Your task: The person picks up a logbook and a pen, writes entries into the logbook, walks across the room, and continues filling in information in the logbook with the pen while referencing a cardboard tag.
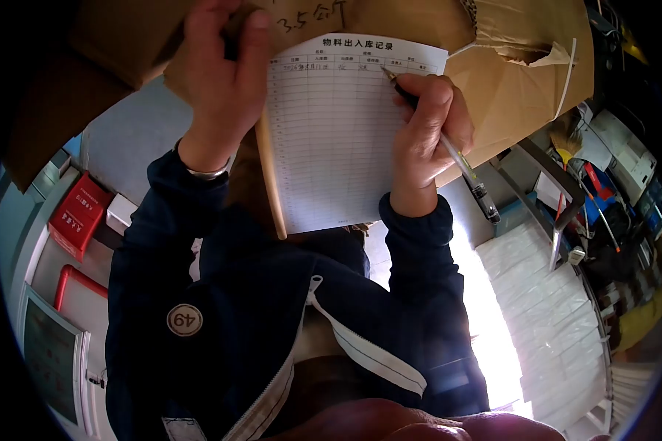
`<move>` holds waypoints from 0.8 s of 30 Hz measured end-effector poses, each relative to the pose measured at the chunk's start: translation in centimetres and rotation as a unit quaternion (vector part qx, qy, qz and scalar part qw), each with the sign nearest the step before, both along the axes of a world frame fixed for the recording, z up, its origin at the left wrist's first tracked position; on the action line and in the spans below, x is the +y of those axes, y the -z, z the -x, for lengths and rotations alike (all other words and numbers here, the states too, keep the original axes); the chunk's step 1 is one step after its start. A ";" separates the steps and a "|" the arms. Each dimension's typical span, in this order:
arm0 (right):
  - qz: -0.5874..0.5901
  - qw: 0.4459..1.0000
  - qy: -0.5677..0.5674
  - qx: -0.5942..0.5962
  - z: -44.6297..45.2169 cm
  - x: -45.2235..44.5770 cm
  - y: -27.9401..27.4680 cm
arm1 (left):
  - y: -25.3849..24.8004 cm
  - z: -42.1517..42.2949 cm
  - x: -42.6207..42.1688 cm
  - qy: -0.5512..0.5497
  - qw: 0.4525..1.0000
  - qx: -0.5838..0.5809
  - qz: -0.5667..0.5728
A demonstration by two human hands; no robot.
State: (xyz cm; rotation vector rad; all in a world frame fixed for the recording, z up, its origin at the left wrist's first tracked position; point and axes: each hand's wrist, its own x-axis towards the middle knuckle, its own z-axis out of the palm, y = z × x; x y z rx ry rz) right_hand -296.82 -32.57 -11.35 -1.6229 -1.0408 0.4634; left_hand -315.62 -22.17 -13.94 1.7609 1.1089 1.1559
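My right hand [430, 132] is closed around a pen [456, 156] with a clear barrel. Its tip touches the top row of a printed record sheet [335, 147], near the filled-in handwriting. The sheet is a white ruled table with a Chinese heading. My left hand [226, 88] rests at the sheet's upper left, over brown cardboard [518, 95], thumb and fingers apart; some fingertips are cut off by the top edge. Under the sheet's left side shows a tan board edge [271, 176]. Handwriting including "3.5" [294, 26] marks the cardboard above.
At left stand a red box [79, 213] and a small white box [120, 214]. A metal frame [548, 198] and cluttered tools, including a yellow-topped brush [565, 151], are at right. White wrapped material [541, 294] lies below them.
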 end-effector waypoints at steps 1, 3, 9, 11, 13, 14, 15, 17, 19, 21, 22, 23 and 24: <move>-0.023 1.000 -0.011 -0.012 -0.1 0.0 0.5 | -0.6 -0.2 -0.2 -0.005 1.000 -0.010 0.017; -0.042 0.998 -0.021 -0.034 -0.2 0.1 0.8 | -0.9 -0.4 -0.3 -0.013 0.999 -0.017 0.024; -0.012 0.999 0.003 -0.047 0.0 0.3 0.8 | -0.6 -0.3 0.1 0.009 0.999 -0.030 0.017; 0.029 0.998 0.017 -0.048 0.0 0.2 0.5 | -1.3 -0.1 -0.1 0.017 0.999 -0.013 0.047; 0.014 0.998 0.004 -0.063 0.0 0.3 0.6 | 0.3 0.0 0.7 0.040 0.999 -0.023 -0.028; 0.006 0.998 -0.004 -0.070 -0.1 0.3 0.7 | 0.5 0.1 0.7 0.039 0.998 -0.023 -0.035; 0.002 0.998 0.000 -0.061 0.0 0.3 0.7 | 0.5 0.0 0.7 0.037 0.998 -0.022 -0.042; -0.006 0.999 0.007 -0.046 0.1 0.4 0.7 | -0.5 -0.5 0.1 0.009 1.000 -0.009 0.002; -0.017 0.998 0.003 -0.061 0.1 0.5 0.9 | -0.4 -0.4 0.1 0.007 1.000 -0.006 0.000; -0.014 0.998 -0.003 -0.068 0.1 0.6 0.9 | -0.4 -0.4 0.1 0.006 1.000 -0.003 -0.001; -0.006 0.998 -0.006 -0.068 0.1 0.5 0.8 | -0.5 -0.4 0.1 0.007 1.000 -0.001 -0.001; 0.003 0.998 -0.009 -0.067 0.1 0.5 0.7 | -0.5 -0.5 0.1 0.007 1.000 0.002 0.000; 0.000 0.999 0.001 -0.054 0.2 0.6 0.7 | -0.5 -0.5 0.1 0.007 1.000 0.002 0.000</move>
